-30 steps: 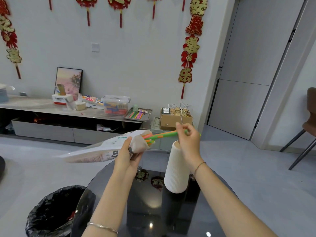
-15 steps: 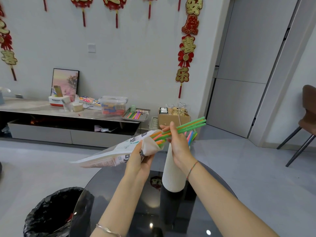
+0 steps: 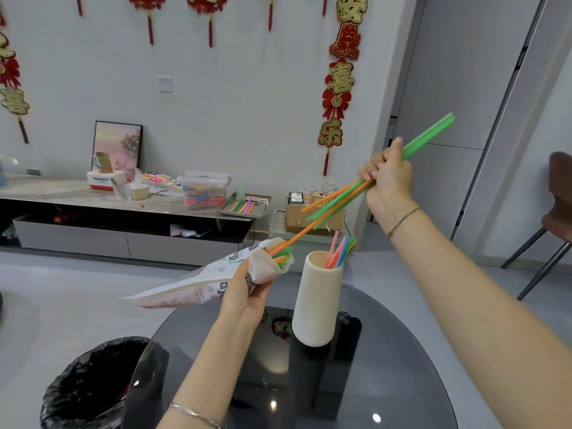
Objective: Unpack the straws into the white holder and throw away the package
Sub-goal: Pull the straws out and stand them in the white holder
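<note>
My left hand (image 3: 244, 297) grips the white printed straw package (image 3: 198, 281) near its open mouth, held level over the table's left edge. Several coloured straws (image 3: 280, 255) still poke out of that mouth. My right hand (image 3: 388, 178) is raised up and to the right, closed on a bundle of green and orange straws (image 3: 337, 201); one orange straw still reaches the package mouth. The white ribbed holder (image 3: 317, 308) stands upright on the dark glass table (image 3: 387, 382) between my hands, with a few pink, blue and green straws (image 3: 339, 250) inside.
A bin lined with a black bag (image 3: 89, 388) stands on the floor at the lower left, beside the table. A low cabinet (image 3: 123, 224) with boxes and a tray runs along the back wall. A chair (image 3: 557, 218) is at the right.
My right hand has pulled the bundle of straws out of the package, moving up and to the right. My left hand and the package have stayed nearly in place.
</note>
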